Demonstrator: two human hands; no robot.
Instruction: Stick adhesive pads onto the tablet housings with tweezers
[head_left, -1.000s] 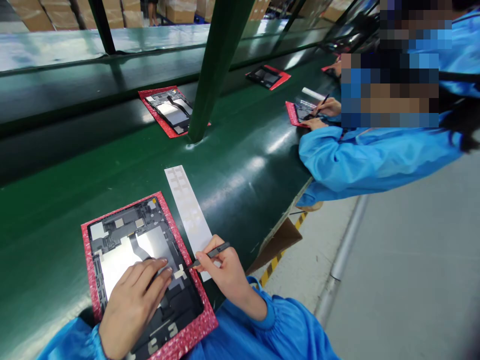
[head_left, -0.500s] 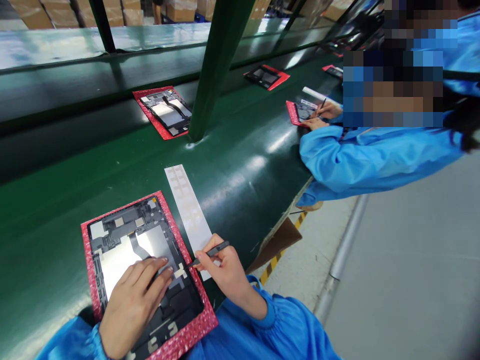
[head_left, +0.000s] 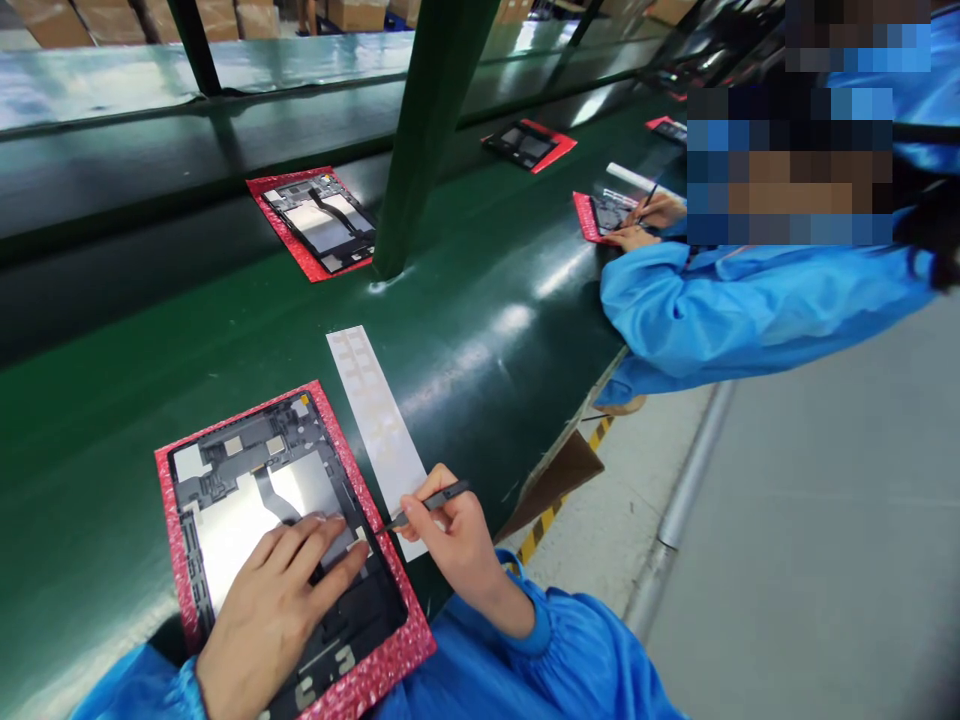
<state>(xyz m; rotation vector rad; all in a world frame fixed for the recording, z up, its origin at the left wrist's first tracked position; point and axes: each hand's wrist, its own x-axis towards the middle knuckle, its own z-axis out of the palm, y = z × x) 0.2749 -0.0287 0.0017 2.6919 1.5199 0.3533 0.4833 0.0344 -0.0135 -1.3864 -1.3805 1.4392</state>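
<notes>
The left hand [head_left: 274, 600] lies flat, fingers spread, on the open tablet [head_left: 277, 540] in its red tray [head_left: 169, 500], holding nothing. The right hand [head_left: 450, 535] pinches black tweezers [head_left: 427, 503]; their tip touches the tablet just beside the left fingertips.

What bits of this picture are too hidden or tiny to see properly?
- Head view: the left hand covers the middle of the open tablet.
- The tweezers in the right hand: tip too small to tell what it grips.
- The far tablet: parts too small.
- The red tray: bottom edge cut off.
</notes>
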